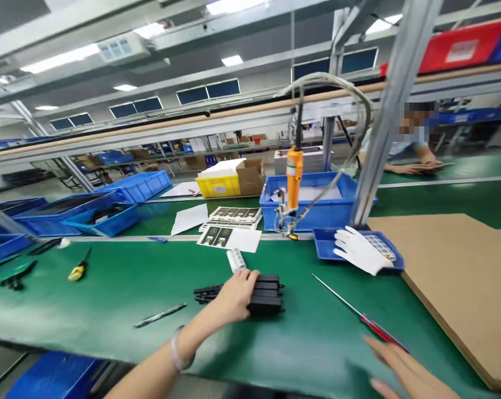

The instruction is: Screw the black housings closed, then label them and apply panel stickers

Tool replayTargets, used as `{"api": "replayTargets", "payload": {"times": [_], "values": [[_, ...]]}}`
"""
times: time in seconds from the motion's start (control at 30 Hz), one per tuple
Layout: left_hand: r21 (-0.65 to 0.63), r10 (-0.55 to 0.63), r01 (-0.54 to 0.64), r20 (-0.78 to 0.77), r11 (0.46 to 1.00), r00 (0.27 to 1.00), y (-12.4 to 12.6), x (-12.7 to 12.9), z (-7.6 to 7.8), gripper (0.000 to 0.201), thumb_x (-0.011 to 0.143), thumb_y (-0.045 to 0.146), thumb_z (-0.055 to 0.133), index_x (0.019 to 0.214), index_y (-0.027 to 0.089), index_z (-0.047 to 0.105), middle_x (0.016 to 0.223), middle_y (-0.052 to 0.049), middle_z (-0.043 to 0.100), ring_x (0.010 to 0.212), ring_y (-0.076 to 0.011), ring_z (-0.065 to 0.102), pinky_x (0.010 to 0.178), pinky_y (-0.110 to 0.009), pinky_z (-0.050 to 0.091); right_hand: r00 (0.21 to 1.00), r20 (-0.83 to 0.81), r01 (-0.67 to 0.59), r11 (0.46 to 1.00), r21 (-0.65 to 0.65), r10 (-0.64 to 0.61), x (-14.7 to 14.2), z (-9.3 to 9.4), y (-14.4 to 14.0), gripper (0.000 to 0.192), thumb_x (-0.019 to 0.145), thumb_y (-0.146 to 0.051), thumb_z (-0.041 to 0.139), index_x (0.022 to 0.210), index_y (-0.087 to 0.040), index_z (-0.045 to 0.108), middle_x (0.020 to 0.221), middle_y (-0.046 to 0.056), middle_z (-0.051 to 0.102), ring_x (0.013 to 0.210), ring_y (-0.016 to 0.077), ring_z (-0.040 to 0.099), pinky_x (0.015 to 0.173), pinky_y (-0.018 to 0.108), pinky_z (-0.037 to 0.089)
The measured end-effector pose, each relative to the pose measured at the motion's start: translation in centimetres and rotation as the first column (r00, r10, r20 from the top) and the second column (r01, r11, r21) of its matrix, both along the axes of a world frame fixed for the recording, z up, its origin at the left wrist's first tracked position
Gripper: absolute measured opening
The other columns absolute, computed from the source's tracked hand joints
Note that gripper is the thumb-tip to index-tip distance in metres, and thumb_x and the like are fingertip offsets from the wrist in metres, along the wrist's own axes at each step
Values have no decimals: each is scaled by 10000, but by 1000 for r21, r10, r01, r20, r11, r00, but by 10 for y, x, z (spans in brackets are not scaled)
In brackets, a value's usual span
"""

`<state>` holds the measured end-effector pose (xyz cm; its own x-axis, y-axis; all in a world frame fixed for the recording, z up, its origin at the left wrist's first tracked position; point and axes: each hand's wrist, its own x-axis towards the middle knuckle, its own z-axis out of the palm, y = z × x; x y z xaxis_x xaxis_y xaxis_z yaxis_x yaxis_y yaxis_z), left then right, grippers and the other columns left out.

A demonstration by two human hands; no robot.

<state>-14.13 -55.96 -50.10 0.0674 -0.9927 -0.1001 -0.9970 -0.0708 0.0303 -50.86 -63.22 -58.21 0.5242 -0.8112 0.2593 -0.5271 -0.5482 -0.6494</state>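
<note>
My left hand, with a band on its wrist, is closed over a black block-like part with ridges on the green bench. Thin black pieces stick out to its left, partly hidden by the hand. Just behind lies a small white labelled piece. At the lower right, my right hand is held open with fingers apart and nothing in it, slightly blurred. It is nearest to the handle of a long red screwdriver. A pen lies left of the black part.
An orange electric screwdriver hangs above a blue bin. A shallow blue tray holds a white glove. Brown cardboard covers the right side. Label sheets lie behind. Yellow-handled pliers are left. A person sits beyond.
</note>
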Motion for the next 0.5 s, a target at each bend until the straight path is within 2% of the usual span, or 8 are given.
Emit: {"api": "replayTargets", "payload": {"times": [0.07,0.13,0.17,0.23,0.3,0.37,0.43,0.5], "values": [[13,13,-12,-47,1000,999,-5,-2,-9,896,530,94,761,1366,87,439,1274,-179,534,1133,-331,540,986,-411,472,990,-59,-127,991,45,130,63,5,-17,781,718,-601,687,1430,-358,477,1436,51,535,1301,315,527,1046,444,501],[28,25,-23,-81,999,996,-6,-3,-21,954,518,92,785,1401,86,423,1303,-191,528,1143,-353,538,1004,-443,467,947,-119,-271,940,208,300,124,6,-37,1192,657,-568,762,1568,-180,97,1623,116,167,1486,318,208,1206,470,267],[24,28,-26,-107,999,994,-5,-2,-27,990,521,86,790,1430,92,398,1329,-195,518,1166,-361,530,1028,-457,452,922,-137,-319,911,261,363,149,4,-45,1324,606,-574,800,1560,-121,2,1630,157,70,1505,319,116,1225,471,193],[-17,17,-21,-204,1000,979,-1,4,-39,1096,547,114,810,1508,124,283,1428,-204,452,1268,-374,476,1085,-472,410,883,-128,-389,858,336,451,182,-5,-54,1367,605,-575,805,1551,-108,-65,1627,194,43,1510,312,83,1230,480,134],[-84,-6,-23,-325,996,946,7,14,-54,1240,564,235,864,1557,167,125,1539,-214,325,1388,-379,366,1131,-486,368,877,-82,-415,832,367,473,193,-17,-52,1295,668,-577,766,1556,-160,-80,1626,194,92,1504,311,141,1224,496,151],[-133,-14,-40,-383,990,924,15,26,-68,1355,539,420,901,1564,171,51,1580,-241,239,1445,-402,270,1158,-542,318,885,-54,-415,837,357,463,190,-28,-46,1232,726,-566,724,1552,-202,-114,1622,191,131,1496,316,178,1214,517,181],[-149,-3,-55,-366,987,931,21,34,-79,1351,517,573,882,1552,133,135,1551,-281,283,1434,-448,270,1161,-620,258,889,-61,-412,850,328,454,186,-36,-41,1249,741,-541,722,1531,-214,-188,1612,200,162,1493,326,186,1205,542,194],[-165,11,-68,-325,984,946,23,36,-85,1242,537,671,833,1503,105,295,1489,-291,392,1392,-471,343,1150,-658,235,896,-72,-398,863,310,439,184,-39,-38,1249,756,-517,714,1516,-214,-230,1608,202,173,1492,324,189,1202,547,198]]}}
